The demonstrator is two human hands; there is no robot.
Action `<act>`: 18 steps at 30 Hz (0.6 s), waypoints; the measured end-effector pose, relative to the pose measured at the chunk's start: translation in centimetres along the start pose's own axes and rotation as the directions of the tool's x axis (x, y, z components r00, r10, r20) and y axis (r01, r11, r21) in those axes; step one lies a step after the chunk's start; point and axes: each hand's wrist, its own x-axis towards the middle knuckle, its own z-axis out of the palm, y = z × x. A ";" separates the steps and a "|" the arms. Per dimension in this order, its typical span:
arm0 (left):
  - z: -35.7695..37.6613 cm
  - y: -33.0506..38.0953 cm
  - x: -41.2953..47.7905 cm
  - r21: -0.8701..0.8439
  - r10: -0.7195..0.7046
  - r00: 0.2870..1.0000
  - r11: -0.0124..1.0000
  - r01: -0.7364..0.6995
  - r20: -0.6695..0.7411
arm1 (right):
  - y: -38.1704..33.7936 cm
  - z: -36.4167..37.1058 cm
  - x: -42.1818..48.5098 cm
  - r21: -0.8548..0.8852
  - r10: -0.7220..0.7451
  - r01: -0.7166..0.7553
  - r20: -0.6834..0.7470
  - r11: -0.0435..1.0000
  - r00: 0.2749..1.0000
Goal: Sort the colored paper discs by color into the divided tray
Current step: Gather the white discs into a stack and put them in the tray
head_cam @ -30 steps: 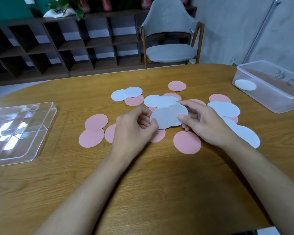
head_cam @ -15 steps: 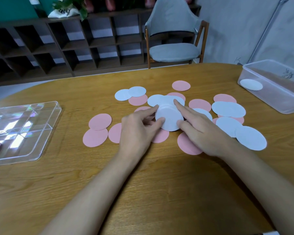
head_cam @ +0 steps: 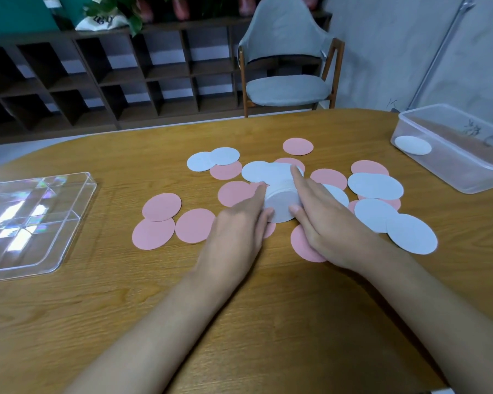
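Note:
Pink discs (head_cam: pixel 161 207) and white discs (head_cam: pixel 410 233) lie scattered over the middle of the wooden table (head_cam: pixel 268 308). A small stack of white discs (head_cam: pixel 281 200) rests on the table at the centre. My left hand (head_cam: pixel 239 226) presses against the stack's left side and my right hand (head_cam: pixel 325 223) against its right side, fingers stretched out along it. My right palm covers part of a pink disc (head_cam: pixel 303 245). The clear divided tray (head_cam: pixel 83 200) sits at the far left, with a bit of pink at its left edge.
A clear plastic tub (head_cam: pixel 467 172) at the table's right edge holds one white disc (head_cam: pixel 412 145). Behind the table stand a grey chair (head_cam: pixel 285 89) and a dark wooden shelf unit (head_cam: pixel 111 75).
The white discs were held fanned above the table; they now sit squared into a stack on the table, with both hands lowered flat along its sides.

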 end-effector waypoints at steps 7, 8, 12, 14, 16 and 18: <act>0.0 0.2 0.4 0.007 -0.028 0.999 1.000 0.028 0.016 | 0.1 -0.3 -0.2 0.149 0.031 -0.017 -0.090 0.989 0.995; -0.4 -0.1 0.5 -0.071 -0.057 0.998 0.996 0.056 -0.002 | 0.3 -0.5 -0.2 0.233 0.045 -0.018 -0.108 0.972 0.993; -2.7 -1.1 0.8 -0.299 -0.174 0.984 0.938 0.178 0.040 | 0.2 -1.2 -0.3 0.430 0.074 -0.019 -0.113 0.902 0.991; -4.2 -1.2 0.7 -0.342 -0.172 0.983 0.922 0.181 0.057 | -0.7 -1.6 -0.2 0.420 0.036 0.013 -0.108 0.908 0.993; -6.1 -1.4 0.2 -0.352 -0.157 0.987 0.921 0.163 0.047 | -2.1 -1.8 0.1 0.352 -0.029 0.060 -0.092 0.934 0.995; -8.5 -1.7 -0.5 -0.336 -0.143 0.989 0.931 0.144 0.028 | -3.9 -1.8 0.6 0.313 -0.086 0.108 -0.081 0.944 0.993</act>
